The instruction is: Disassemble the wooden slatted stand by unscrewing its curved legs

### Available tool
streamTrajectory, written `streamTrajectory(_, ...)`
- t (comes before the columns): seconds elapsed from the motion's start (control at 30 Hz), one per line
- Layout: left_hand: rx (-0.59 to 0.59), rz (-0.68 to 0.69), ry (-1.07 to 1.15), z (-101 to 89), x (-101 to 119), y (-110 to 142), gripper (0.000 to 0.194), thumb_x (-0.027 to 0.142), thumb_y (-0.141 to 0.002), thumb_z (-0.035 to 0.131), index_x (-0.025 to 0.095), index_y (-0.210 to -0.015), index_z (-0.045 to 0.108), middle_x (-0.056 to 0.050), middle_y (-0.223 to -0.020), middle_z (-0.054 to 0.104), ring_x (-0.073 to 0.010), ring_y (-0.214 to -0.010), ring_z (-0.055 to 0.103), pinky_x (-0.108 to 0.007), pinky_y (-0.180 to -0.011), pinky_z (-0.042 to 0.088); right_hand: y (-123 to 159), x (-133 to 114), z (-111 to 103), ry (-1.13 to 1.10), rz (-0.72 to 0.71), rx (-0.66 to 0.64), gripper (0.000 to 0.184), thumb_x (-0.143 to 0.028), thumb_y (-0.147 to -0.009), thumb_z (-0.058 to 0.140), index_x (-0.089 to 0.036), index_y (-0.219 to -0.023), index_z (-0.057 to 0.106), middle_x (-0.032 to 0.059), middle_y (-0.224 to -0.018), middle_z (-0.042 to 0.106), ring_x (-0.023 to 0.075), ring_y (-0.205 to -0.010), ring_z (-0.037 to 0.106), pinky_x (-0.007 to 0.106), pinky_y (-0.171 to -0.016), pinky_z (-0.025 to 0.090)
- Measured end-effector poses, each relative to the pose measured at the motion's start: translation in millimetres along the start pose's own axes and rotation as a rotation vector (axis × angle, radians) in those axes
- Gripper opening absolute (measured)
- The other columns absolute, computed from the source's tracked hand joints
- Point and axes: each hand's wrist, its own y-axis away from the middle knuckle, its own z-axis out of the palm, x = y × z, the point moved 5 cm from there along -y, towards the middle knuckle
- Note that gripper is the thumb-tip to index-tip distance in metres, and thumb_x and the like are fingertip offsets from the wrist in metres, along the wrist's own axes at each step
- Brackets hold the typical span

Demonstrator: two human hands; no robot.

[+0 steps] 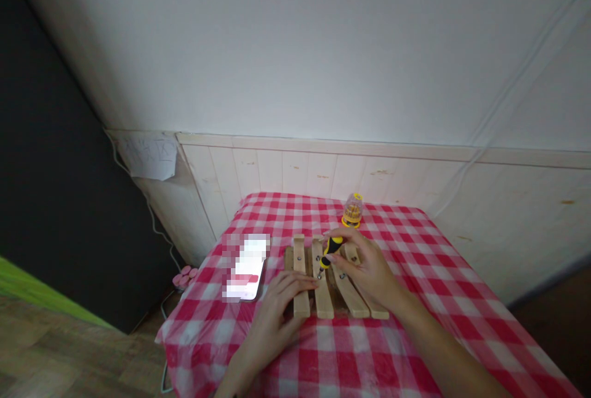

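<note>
My right hand [360, 259] is closed round a yellow-and-black screwdriver [332, 245], which leans with its tip down at a screw [319, 277]. That screw is in a pale wooden slat [324, 302], one of several lying side by side on wooden crosspieces. My left hand [281, 302] grips the slatted wooden piece from the left. Its fingers reach across the leftmost slat [299, 250], fingertips close to the screwdriver tip, and its thumb is low by the near part of that slat. More screw heads show in other slats; the right hand partly hides the rightmost ones.
A clear case of bits with a yellow base [351, 213] stands behind the wood. A phone with a lit, blurred screen [249, 269] lies to the left. The table has a red-and-white checked cloth [286, 213] and stands by a panelled wall [295, 170].
</note>
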Motion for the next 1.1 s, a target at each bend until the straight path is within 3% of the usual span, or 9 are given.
streamTrajectory(0.13, -0.017, -0.009, -0.006, 0.0, 0, -1, 0.052, 0.002, -0.083, 0.055, 0.028, -0.127, 0.063, -0.005, -0.129, 0.069, -0.0264, -0.125, 0.057, -0.046, -0.110, 0.044, -1, 1, 0, -0.012, 0.006, 0.029, 0.011, -0.032, -0.097, 0.063, -0.026, -0.106, 0.065, 0.0041, -0.097, 0.076, 0.0209, -0.089, 0.073, 0.033, -0.080, 0.058)
streamTrajectory(0.3, -0.017, 0.004, -0.008, -0.6, 1, -2, 0.050, 0.003, -0.084, 0.056, 0.029, -0.126, 0.064, -0.005, -0.128, 0.069, -0.0260, -0.124, 0.058, -0.046, -0.111, 0.044, 0, -2, 3, 0.042, 0.051, -0.051, 0.021, -0.034, -0.103, 0.051, -0.028, -0.120, 0.061, 0.0059, -0.098, 0.076, 0.0233, -0.091, 0.074, 0.035, -0.076, 0.060)
streamTrajectory(0.43, -0.013, 0.003, -0.013, -0.4, 0, -1, 0.051, 0.003, -0.084, 0.056, 0.029, -0.127, 0.063, -0.004, -0.129, 0.069, -0.0255, -0.125, 0.058, -0.045, -0.111, 0.044, 3, -1, 5, 0.025, 0.041, -0.061, 0.028, -0.034, -0.105, 0.047, -0.029, -0.131, 0.054, 0.0096, -0.115, 0.074, 0.0250, -0.109, 0.072, 0.042, -0.090, 0.059)
streamTrajectory(0.53, -0.008, 0.008, -0.018, -0.3, -1, -1, 0.050, 0.004, -0.084, 0.056, 0.029, -0.127, 0.064, -0.004, -0.129, 0.069, -0.0254, -0.125, 0.058, -0.045, -0.112, 0.044, 5, 2, 6, -0.016, 0.036, -0.053, 0.025, -0.033, -0.104, 0.049, -0.028, -0.129, 0.051, 0.0098, -0.116, 0.074, 0.0238, -0.109, 0.072, 0.042, -0.090, 0.059)
streamTrajectory(0.9, -0.010, 0.003, -0.016, -0.2, 1, -2, 0.046, 0.005, -0.084, 0.056, 0.026, -0.125, 0.065, -0.006, -0.127, 0.070, -0.0263, -0.124, 0.059, -0.047, -0.111, 0.045, -3, -8, -3, 0.090, -0.113, 0.036, 0.013, -0.031, -0.100, 0.057, -0.027, -0.110, 0.065, 0.0068, -0.101, 0.072, 0.0222, -0.096, 0.070, 0.038, -0.085, 0.059)
streamTrajectory(1.1, -0.018, 0.002, -0.015, -1.4, 3, -3, 0.045, 0.006, -0.087, 0.056, 0.027, -0.125, 0.065, -0.006, -0.127, 0.071, -0.0261, -0.124, 0.059, -0.046, -0.112, 0.044, -1, -5, -1, 0.096, -0.108, 0.004, 0.024, -0.028, -0.101, 0.056, -0.031, -0.123, 0.065, 0.0072, -0.111, 0.074, 0.0233, -0.103, 0.071, 0.040, -0.090, 0.059)
